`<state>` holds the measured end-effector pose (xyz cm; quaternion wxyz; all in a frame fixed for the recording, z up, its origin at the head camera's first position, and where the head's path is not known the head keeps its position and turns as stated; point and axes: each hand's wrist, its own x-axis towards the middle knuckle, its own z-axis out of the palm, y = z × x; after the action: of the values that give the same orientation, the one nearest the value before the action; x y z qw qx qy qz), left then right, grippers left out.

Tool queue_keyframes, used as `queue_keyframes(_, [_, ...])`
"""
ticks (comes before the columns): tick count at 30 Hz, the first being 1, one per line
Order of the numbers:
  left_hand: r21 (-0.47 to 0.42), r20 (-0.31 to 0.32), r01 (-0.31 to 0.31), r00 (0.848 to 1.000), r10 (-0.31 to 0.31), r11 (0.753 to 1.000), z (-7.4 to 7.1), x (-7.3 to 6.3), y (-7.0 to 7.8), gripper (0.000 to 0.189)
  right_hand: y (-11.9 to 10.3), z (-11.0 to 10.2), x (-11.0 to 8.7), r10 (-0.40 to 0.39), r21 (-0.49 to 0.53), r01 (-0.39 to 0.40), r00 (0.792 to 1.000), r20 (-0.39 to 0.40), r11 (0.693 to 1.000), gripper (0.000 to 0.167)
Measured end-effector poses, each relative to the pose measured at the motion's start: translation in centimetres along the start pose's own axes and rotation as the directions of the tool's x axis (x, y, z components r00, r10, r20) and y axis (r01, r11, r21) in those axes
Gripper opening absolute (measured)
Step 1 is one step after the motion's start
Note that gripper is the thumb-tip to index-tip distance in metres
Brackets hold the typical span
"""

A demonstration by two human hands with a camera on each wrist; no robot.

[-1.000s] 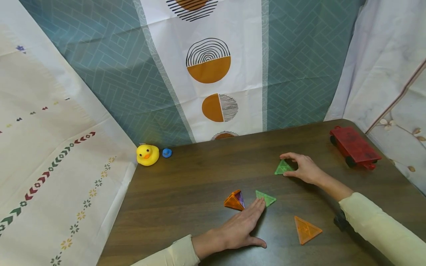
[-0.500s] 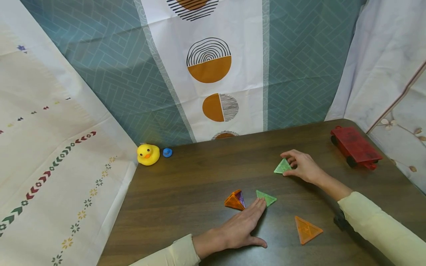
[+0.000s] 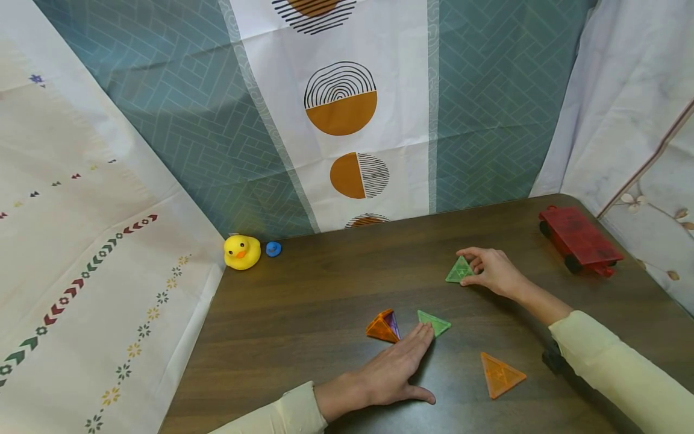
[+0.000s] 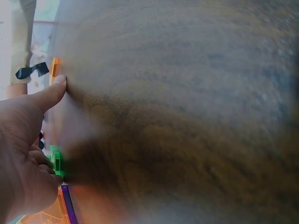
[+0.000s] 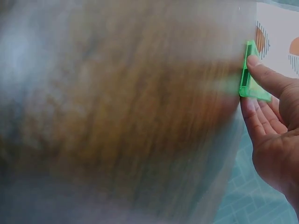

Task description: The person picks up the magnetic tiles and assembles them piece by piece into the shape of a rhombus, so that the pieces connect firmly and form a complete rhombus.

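My left hand (image 3: 387, 374) lies with straight fingers and the thumb spread, its fingertips resting on a translucent green triangle tile (image 3: 438, 325). In the left wrist view that tile (image 4: 57, 161) shows edge-on beyond the curled-looking lower fingers. Farther back and to the right, my right hand (image 3: 497, 274) pinches a second green triangle tile (image 3: 458, 271) between thumb and fingers. The right wrist view shows the thumb on one side of this tile (image 5: 245, 74) and fingers at its lower corner. Just left of the left fingertips sits a small orange and purple piece made of joined triangle tiles (image 3: 382, 327).
A loose orange triangle tile (image 3: 500, 377) lies front right, between the two arms. A red wheeled toy cart (image 3: 580, 241) stands at the table's back right. A yellow rubber duck (image 3: 241, 252) and a small blue toy (image 3: 273, 249) sit at the back left, by the hanging cloth (image 3: 271, 169).
The green tile in the right hand has tilted and shifted very slightly left, and the right fingers have adjusted on it. The left hand and the other tiles have stayed put.
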<state>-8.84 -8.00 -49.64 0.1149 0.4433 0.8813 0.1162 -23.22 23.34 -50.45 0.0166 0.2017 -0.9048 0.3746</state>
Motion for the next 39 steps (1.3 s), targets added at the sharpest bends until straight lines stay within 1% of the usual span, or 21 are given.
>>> queue_keyframes(11, [0.021, -0.009, -0.006, 1.0, 0.006, 1.0, 0.0, 0.0, 0.0, 0.114, -0.3, -0.2, -0.1, 0.019, 0.013, -0.019, 1.0, -0.016, 1.0, 0.053])
queue_keyframes(19, [0.032, -0.013, -0.004, 1.0, 0.004, 0.999, 0.0, 0.0, 0.0, 0.115, -0.4, -0.4, 0.0, 0.008, -0.008, -0.008, 0.998, -0.055, 1.0, 0.037])
queue_keyframes(24, [0.031, -0.007, 0.002, 1.0, -0.001, 1.0, 0.0, -0.1, 0.0, 0.115, -0.5, -0.4, -0.2, 0.021, -0.006, -0.021, 0.999, -0.042, 1.0, 0.031])
queue_keyframes(32, [-0.021, -0.038, -0.012, 0.999, 0.011, 1.0, 1.0, 0.5, 1.0, 0.114, -0.6, -1.5, -1.1, 0.053, -0.036, -0.053, 0.999, 0.006, 0.998, 0.029])
queue_keyframes(36, [-0.046, -0.032, -0.018, 0.999, 0.016, 0.999, 0.5, 0.2, 0.6, 0.113, -1.1, -1.3, -1.1, 0.061, -0.035, -0.061, 0.998, -0.001, 0.998, 0.026])
queue_keyframes(39, [-0.056, -0.016, -0.021, 1.0, 0.02, 0.998, -0.4, -0.8, -0.3, 0.112, -1.7, 0.0, -0.6, 0.057, -0.015, -0.057, 0.998, -0.019, 0.998, 0.027])
